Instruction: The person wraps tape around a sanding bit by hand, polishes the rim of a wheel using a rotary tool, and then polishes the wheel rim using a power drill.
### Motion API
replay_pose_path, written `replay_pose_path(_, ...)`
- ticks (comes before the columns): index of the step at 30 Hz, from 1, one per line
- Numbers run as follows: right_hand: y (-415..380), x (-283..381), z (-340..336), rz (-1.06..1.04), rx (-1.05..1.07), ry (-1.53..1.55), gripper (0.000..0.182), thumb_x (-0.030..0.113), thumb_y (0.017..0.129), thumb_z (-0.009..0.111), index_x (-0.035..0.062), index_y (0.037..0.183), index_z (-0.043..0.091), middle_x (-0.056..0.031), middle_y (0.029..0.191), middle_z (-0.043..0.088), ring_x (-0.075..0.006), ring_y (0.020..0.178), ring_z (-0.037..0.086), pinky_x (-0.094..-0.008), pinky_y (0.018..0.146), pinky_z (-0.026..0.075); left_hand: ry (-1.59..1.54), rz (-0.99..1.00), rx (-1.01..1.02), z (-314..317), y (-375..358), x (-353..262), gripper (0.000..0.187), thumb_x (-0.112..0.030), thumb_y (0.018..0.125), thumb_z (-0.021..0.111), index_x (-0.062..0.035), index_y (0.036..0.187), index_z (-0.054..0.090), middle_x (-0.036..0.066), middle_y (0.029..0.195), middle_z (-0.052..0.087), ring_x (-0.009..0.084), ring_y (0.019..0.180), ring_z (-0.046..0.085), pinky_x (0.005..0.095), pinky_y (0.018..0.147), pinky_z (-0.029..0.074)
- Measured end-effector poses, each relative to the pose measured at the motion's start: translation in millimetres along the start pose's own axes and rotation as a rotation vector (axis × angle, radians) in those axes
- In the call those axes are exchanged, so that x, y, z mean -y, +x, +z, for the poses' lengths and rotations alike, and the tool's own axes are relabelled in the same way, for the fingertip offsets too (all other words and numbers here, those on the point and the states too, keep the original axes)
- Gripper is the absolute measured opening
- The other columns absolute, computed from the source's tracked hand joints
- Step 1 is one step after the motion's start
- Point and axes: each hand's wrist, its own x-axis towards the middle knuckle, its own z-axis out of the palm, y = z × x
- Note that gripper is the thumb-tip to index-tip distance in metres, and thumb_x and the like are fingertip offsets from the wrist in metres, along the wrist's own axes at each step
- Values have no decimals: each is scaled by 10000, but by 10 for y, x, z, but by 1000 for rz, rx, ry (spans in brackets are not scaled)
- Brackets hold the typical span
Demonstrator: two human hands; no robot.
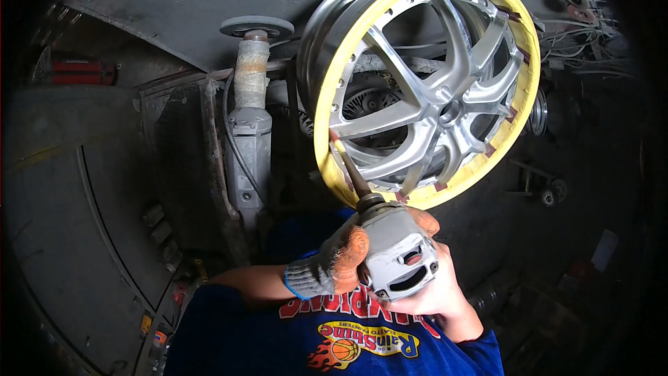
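My left hand (334, 258), in a grey glove with an orange palm, wraps round the front of a grey die grinder (396, 237). Orange glove fingertips show on the tool's far side. Bare and brightly lit, my right hand (435, 296) supports the grinder's rear housing from below and the right. The grinder's long tapered shaft (357, 180) points up and left, its tip overlapping the lower left edge of a silver alloy wheel (417, 108). Yellow tape (530, 63) covers the wheel's outer lip, with dark reddish patches along its inner edge. The wheel stands tilted, spokes facing me.
Left of the wheel, a larger grey power tool (250, 132) stands upright with a disc (256, 26) on top and a cable alongside. Coiled cables (584, 38) lie at upper right. A red object (83, 72) sits at far left. Wheel parts (372, 101) show behind the spokes.
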Motion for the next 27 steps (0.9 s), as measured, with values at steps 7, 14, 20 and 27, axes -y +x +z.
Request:
replay_pose_path(7,-26,14,-20,-10,20,-3,819,270,489,879,-93,1140,539,-179,923,684,-321,832,702,-368,771,545,33,20,-41,64,-30,1,950,-751,741,579,36,1267,497,136,1273,533,195,1142,552,342,961,457)
replay_pose_path(14,-87,55,-53,1,40,15,820,285,500,884,-88,1147,544,-172,931,685,-312,839,701,-366,772,542,254,-82,-45,167,-84,-42,1125,-864,760,312,111,1312,417,244,1308,465,274,1183,490,375,974,412)
replay_pose_path(20,-102,14,-43,-2,40,5,822,287,497,884,-80,1150,545,-171,934,686,-310,840,703,-364,772,544,216,-41,-11,104,-86,26,1077,-819,785,352,122,1306,404,240,1271,478,269,1134,511,368,929,434)
replay_pose_path(27,-12,-54,-13,-13,15,2,809,260,477,883,-74,1134,548,-175,928,683,-312,844,702,-367,774,548,155,16,-30,33,1,3,981,-756,788,454,91,1282,438,188,1247,518,228,1086,554,346,929,443)
